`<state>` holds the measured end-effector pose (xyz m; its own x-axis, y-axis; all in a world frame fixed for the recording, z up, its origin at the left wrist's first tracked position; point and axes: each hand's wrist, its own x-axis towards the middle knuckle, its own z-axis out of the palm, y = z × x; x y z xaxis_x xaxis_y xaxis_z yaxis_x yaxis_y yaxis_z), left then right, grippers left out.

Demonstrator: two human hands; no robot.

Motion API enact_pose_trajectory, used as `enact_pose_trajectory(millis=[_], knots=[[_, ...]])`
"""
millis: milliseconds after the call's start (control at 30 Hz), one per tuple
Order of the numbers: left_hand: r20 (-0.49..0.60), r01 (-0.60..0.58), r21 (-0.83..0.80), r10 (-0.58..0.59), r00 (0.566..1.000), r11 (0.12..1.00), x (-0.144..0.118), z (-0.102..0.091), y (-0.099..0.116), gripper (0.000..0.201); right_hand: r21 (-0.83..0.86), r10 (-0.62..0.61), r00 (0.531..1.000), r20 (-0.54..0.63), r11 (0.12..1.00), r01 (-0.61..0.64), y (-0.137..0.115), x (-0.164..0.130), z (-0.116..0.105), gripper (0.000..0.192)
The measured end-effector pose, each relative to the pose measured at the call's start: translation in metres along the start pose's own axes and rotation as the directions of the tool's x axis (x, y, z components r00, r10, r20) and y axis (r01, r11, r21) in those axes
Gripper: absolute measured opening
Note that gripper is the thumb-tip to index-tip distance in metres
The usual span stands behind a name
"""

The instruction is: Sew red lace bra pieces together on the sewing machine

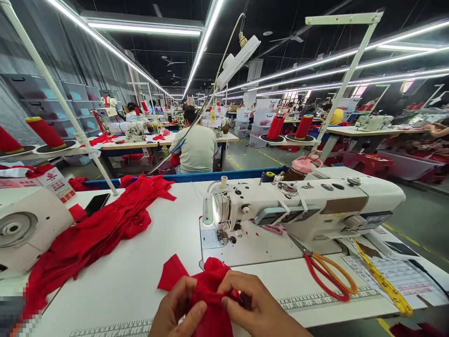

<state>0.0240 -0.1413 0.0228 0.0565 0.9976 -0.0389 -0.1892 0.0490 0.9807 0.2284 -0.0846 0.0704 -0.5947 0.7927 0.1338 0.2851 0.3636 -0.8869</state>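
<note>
Low in the middle of the head view, a piece of red fabric (210, 299) is bunched between both my hands. My left hand (180, 306) grips its left side, thumb in front and fingers behind. With thumb and forefinger, my right hand (247, 299) pinches a fold on the right. One flat corner of red cloth sticks out to the left over the white table. Just beyond my hands stands a white sewing machine (305, 206), its needle area lit. The lower end of the fabric runs out of view.
Orange-and-red-handled scissors (329, 274) lie right of my hands, near a yellow tape measure (384, 281) and a printed sheet. A long heap of red fabric (101, 229) covers the table's left side, beside a black phone (97, 203). A seated person (196, 142) works ahead.
</note>
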Motion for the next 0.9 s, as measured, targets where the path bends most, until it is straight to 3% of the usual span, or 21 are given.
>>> enact_pose_trajectory(millis=[100, 167, 467, 700, 900], knots=[[-0.067, -0.052, 0.096, 0.059, 0.996, 0.994, -0.002, 0.000, 0.007, 0.051, 0.040, 0.079, 0.994, 0.070, 0.996, -0.082, -0.005, 0.002, -0.007, 0.013], [-0.052, -0.067, 0.135, 0.075, 0.996, 0.989, -0.002, 0.000, 0.012, 0.055, 0.059, 0.108, 0.989, 0.097, 0.992, -0.114, -0.007, 0.002, -0.009, 0.013], [0.098, -0.035, 0.316, 0.004, 0.995, 0.948, 0.009, -0.001, 0.023, 0.032, -0.033, 0.015, 0.996, 0.086, 0.999, -0.013, -0.008, 0.002, -0.010, 0.013], [0.109, 0.075, 0.299, -0.112, 0.988, 0.951, 0.014, 0.003, 0.036, 0.028, -0.102, -0.058, 0.994, 0.097, 0.993, 0.068, -0.011, 0.002, -0.014, 0.015], [0.133, 0.048, 0.286, -0.089, 0.987, 0.957, 0.018, -0.002, 0.021, 0.028, -0.131, -0.009, 0.997, 0.072, 0.991, 0.018, -0.011, 0.003, -0.007, 0.004]])
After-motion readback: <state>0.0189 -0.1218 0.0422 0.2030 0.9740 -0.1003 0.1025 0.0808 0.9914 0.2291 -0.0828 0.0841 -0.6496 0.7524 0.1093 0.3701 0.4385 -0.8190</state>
